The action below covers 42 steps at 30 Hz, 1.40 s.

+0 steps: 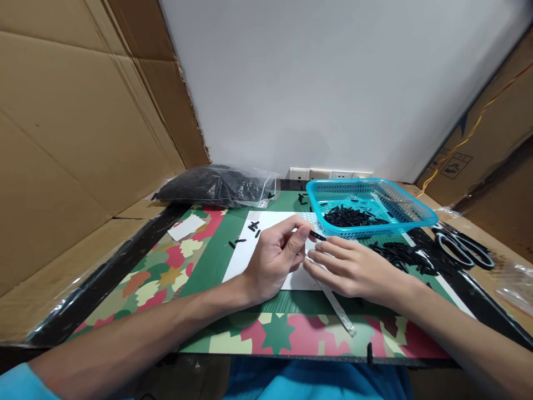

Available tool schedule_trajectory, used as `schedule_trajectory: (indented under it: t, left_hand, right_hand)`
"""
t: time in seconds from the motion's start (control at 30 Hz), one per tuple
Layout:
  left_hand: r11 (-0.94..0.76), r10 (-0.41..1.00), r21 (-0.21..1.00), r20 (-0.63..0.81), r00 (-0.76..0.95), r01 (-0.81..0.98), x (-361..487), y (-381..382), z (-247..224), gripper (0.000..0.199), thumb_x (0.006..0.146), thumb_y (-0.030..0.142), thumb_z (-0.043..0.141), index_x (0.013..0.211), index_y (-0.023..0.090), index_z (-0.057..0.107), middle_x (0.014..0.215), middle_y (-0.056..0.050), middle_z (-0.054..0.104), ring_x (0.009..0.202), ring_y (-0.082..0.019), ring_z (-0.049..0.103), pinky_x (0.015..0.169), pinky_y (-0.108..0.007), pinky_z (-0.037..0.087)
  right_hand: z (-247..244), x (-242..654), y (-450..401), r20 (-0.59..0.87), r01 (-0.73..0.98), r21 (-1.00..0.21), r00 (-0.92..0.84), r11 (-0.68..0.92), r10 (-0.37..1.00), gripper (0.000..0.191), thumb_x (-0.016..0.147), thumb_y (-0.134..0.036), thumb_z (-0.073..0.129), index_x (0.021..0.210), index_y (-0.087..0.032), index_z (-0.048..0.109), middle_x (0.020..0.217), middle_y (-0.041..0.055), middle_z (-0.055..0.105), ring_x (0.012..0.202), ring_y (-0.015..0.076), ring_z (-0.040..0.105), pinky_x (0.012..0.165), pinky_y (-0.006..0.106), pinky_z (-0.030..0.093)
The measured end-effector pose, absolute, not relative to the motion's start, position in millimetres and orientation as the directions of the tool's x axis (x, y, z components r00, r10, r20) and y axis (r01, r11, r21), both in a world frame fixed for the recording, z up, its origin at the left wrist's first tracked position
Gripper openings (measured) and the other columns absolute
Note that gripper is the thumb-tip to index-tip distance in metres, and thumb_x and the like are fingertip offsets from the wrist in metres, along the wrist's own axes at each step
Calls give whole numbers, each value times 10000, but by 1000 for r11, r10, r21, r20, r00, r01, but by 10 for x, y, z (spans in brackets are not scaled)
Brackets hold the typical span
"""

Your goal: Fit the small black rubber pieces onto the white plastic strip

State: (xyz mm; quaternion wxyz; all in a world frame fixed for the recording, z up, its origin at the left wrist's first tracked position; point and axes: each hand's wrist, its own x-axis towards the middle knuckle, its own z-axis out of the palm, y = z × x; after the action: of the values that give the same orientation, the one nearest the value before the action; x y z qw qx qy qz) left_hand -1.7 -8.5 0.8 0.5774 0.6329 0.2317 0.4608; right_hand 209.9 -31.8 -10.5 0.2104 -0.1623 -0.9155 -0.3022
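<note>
Over a white sheet, my two hands meet around a small black strip-like piece with tiny light marks. The thumb and bent fingers of my left hand pinch its left end. At its other end are the fingertips of my right hand; the right thumb is hidden. A slim, pale, flat strip slants out from below my right hand toward the table's front edge. Whether my right fingers touch this strip, I cannot tell. Several similar black pieces lie loose left of my hands.
A blue plastic basket holding a heap of black pieces stands at the back right. Another black heap lies before it, near black-handled scissors. A filled clear bag rests at the back left. Cardboard rises at the left.
</note>
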Motion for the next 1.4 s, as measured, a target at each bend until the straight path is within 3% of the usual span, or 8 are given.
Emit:
schedule_trajectory:
  t: [0.1, 0.3, 0.43, 0.53, 0.73, 1.03, 1.2, 1.4]
  left_hand:
    - [-268, 830, 937, 342, 440, -222, -14, -57, -15, 345, 1048, 507, 653, 905, 193, 663, 559, 84, 372, 446, -61, 287, 422, -179, 243]
    - [-352, 810, 913, 407, 422, -206, -17, -3, -89, 334, 1077, 481, 617, 944, 180, 671, 560, 93, 357, 456, -63, 302, 434, -182, 256]
    - [-343, 792, 920, 392, 469, -189, -25, -14, -151, 340, 1089, 479, 598, 953, 172, 649, 592, 93, 386, 471, -54, 323, 446, -178, 277]
    - [-326, 778, 938, 338, 530, -120, -30, -44, -170, 359, 1096, 495, 579, 957, 169, 637, 595, 90, 404, 492, -56, 344, 466, -177, 291]
    - [-252, 782, 964, 257, 568, -89, -13, -67, -133, 408, 1072, 554, 585, 951, 167, 627, 552, 100, 395, 473, -58, 320, 452, -163, 281]
    - [253, 724, 956, -84, 684, -150, 8, 63, -121, 626, 1044, 771, 321, 996, 201, 577, 462, 109, 373, 330, -58, 199, 337, -138, 187]
    - [288, 711, 946, -110, 694, -146, -8, 60, -77, 663, 1026, 809, 274, 1160, 222, 551, 487, 103, 413, 325, -68, 221, 331, -126, 177]
    - [326, 640, 945, -205, 740, -20, 31, 64, -135, 705, 1006, 848, 247, 1325, 255, 457, 532, 76, 524, 323, -80, 263, 328, -131, 206]
  right_hand:
    - [-28, 2135, -342, 528, 447, 457, -832, 769, 169, 173, 1079, -94, 566, 1030, -118, 730, 916, 85, 775, 793, 199, 673, 754, 364, 561]
    - [-4, 2172, -372, 672, 481, 371, -730, 795, 128, 184, 1070, -67, 523, 1086, -75, 705, 728, 52, 710, 640, 179, 621, 636, 346, 490]
    - [-50, 2171, -369, 839, 648, 197, -500, 736, 216, 141, 1047, -226, 709, 1065, -87, 698, 574, -41, 598, 468, 119, 519, 520, 306, 392]
    - [-74, 2165, -357, 849, 668, 156, -466, 727, 247, 114, 1054, -222, 704, 1050, -108, 694, 598, -29, 651, 456, 109, 552, 523, 299, 394]
    - [-99, 2183, -332, 842, 652, 189, -492, 734, 220, 50, 1063, -143, 650, 1097, -128, 684, 676, 3, 734, 476, 114, 586, 536, 299, 411]
    - [-77, 2372, -161, 841, 843, 10, -299, 539, 452, 137, 1051, -215, 681, 915, -207, 694, 724, 3, 715, 718, 192, 636, 657, 318, 436]
    - [-95, 2390, -92, 816, 903, -53, -207, 427, 539, 125, 1059, -246, 654, 1169, -211, 703, 1045, 92, 777, 976, 312, 623, 866, 455, 437]
    - [-96, 2102, -300, 752, 687, 18, -488, 726, 444, 142, 1075, -158, 602, 1120, -219, 723, 1103, 73, 758, 1010, 241, 617, 898, 376, 516]
